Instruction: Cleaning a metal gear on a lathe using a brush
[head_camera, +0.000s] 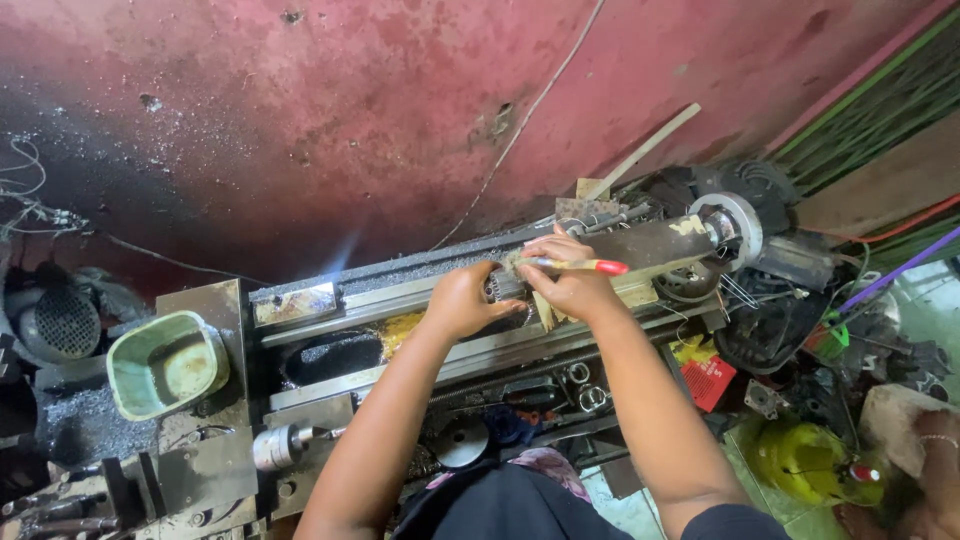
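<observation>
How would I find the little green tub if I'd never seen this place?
Start at the long metal lathe below the red wall. Follow it away from the hands to its far left end, where the green tub sits on a dark plate. It's the only pale green, rounded-square container there, beside a grey round mesh grille.

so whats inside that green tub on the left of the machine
The green tub stands open on the machine's left end. Inside shows a pale, rust-stained bottom with brownish residue, with no tool or part visible. Its near wall hides the strip of floor just behind it.
</observation>
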